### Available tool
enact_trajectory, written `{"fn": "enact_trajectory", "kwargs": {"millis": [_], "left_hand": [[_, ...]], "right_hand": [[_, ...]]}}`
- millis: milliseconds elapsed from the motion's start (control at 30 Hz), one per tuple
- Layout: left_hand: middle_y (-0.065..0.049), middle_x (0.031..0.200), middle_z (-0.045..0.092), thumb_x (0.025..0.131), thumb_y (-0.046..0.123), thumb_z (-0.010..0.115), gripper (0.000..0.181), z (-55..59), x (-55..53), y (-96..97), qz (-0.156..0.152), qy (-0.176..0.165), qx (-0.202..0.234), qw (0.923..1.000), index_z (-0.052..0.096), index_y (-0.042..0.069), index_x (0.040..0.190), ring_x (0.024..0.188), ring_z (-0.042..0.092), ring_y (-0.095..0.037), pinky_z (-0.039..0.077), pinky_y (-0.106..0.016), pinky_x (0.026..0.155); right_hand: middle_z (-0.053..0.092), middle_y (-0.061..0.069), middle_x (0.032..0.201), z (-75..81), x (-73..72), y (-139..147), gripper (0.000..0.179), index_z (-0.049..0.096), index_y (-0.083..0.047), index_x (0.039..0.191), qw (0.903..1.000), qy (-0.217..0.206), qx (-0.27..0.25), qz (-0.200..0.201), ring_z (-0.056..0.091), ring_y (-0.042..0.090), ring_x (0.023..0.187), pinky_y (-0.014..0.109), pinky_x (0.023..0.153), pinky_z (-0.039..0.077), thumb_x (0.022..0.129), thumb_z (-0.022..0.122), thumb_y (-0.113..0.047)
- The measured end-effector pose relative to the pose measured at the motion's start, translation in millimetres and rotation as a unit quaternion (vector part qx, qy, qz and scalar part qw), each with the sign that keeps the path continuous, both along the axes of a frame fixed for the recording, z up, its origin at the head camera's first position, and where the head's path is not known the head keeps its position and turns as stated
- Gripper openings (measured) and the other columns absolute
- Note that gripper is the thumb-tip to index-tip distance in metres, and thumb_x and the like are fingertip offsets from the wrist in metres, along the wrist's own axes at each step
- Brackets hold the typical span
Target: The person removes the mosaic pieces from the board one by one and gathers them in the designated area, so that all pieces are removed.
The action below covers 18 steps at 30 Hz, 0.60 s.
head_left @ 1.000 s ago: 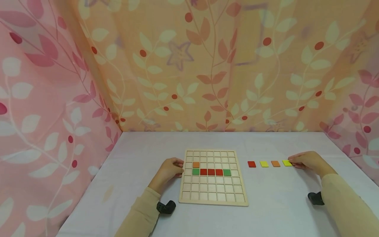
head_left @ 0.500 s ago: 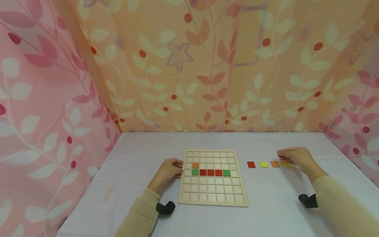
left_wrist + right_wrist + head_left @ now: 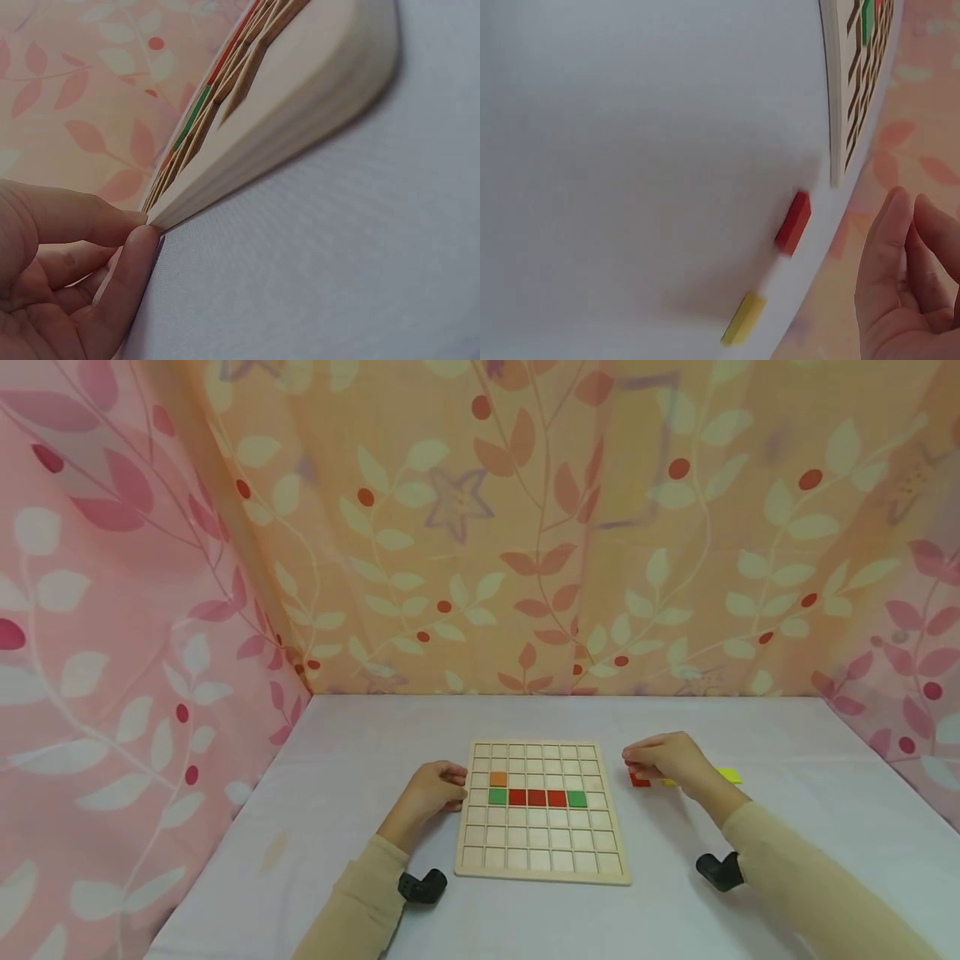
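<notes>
A square wooden grid board lies on the white tabletop. Its cells hold an orange tile, a green tile, a row of red tiles and another green tile. My left hand is at the board's left edge, thumb and a finger pinching it in the left wrist view. My right hand hovers right of the board over a row of loose tiles. Its fingertips are slightly apart, with nothing visible between them. Below it are a loose red tile and a yellow tile.
Another yellow tile lies at the row's right end; the hand hides the orange tile beside it. A flowered cloth hangs behind the table, with a pink one at the left. Black wrist devices hang from both sleeves.
My right hand has left the rightmost yellow tile and swept left over the row to near the red tile. That yellow tile stays on the table. My left hand keeps its place.
</notes>
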<state>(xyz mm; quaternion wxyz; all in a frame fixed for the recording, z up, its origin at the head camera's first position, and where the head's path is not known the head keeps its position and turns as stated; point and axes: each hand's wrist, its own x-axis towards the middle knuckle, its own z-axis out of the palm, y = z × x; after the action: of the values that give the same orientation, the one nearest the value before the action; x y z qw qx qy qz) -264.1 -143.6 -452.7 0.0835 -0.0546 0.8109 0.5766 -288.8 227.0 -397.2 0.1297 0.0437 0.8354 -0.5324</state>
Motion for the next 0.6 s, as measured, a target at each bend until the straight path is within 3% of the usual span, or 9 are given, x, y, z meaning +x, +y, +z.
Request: {"fn": "enact_trajectory", "kwargs": {"millis": [267, 600], "left_hand": [[-0.012, 0.098, 0.064, 0.082, -0.008, 0.068, 0.034, -1.3, -1.2, -0.3, 0.002, 0.0, -0.002, 1.0, 0.064, -0.005, 0.116, 0.073, 0.06, -0.013, 0.058, -0.024, 0.061], [-0.013, 0.099, 0.064, 0.08, -0.009, 0.069, 0.036, -2.2, -2.9, -0.8, -0.001, -0.002, -0.001, 1.0, 0.064, -0.005, 0.116, 0.076, 0.06, -0.014, 0.058, -0.024, 0.061]], "right_hand": [[0.074, -0.001, 0.079, -3.3, 0.9, -35.0, 0.032, 0.07, 0.007, 0.112, 0.9994, 0.003, 0.012, 0.031, 0.069, 0.007, 0.07, 0.023, 0.069, 0.06, 0.092, 0.069, -0.018], [0.074, 0.005, 0.078, -9.0, -2.9, -73.8, 0.028, 0.071, 0.01, 0.107, 0.9978, 0.005, -0.021, 0.063, 0.068, 0.009, 0.066, 0.026, 0.069, 0.062, 0.093, 0.068, -0.013]]}}
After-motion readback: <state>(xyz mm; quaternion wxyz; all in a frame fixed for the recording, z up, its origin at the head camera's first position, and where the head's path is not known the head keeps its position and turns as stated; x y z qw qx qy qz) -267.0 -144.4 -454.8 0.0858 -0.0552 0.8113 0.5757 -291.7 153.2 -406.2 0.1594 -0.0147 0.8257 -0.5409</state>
